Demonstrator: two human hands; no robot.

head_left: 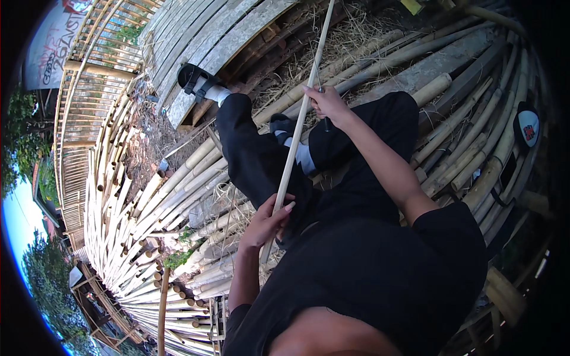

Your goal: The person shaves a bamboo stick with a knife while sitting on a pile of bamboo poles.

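A long pale bamboo strip (299,127) runs slantwise across my lap, from the top of the view down past my left hand. My left hand (271,221) is closed around its lower part, thumb lying along the near side. Higher up, my right hand (328,105) is closed beside the strip, its fingertips at the strip's edge. A thin dark tool, perhaps a knife, (326,124) pokes out of that fist above and below; its blade cannot be made out. My legs in black trousers (249,151) are bent beneath the strip.
Stacked bamboo poles (196,169) spread all around me. Wooden planks (196,35) form a platform ahead, near my sandalled foot (199,82). A bamboo fence (89,101) stands at the left. A cap (527,127) lies on poles at the right.
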